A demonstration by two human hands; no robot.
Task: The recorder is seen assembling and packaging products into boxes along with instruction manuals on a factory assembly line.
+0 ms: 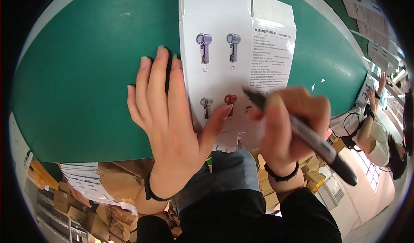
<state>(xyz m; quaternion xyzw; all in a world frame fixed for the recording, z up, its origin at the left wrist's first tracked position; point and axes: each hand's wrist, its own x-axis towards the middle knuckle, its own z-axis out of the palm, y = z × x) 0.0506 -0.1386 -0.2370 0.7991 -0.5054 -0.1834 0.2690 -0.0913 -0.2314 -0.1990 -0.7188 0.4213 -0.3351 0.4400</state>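
Observation:
A flat, unfolded white carton [215, 10] lies on the green table, printed with small handheld fans in several colours and a side panel of fine text. My left hand [168, 109] is spread over the carton's left edge, its fingers reaching onto the table and its thumb lying across the lower fan pictures. Above the carton's lower right part, my right hand [291, 122] grips a black marker pen [317, 141]. The marker's dark tip points up and left, close to the printed panel. Blur on the right hand hides whether the tip touches the card.
The green table [95, 70] curves around the carton, with small white scraps on its right. Below the table's near edge are brown cardboard boxes [95, 225] and stacked printed sheets [86, 180]. Another person [375, 135] works at the far right, beside more printed cartons [366, 10].

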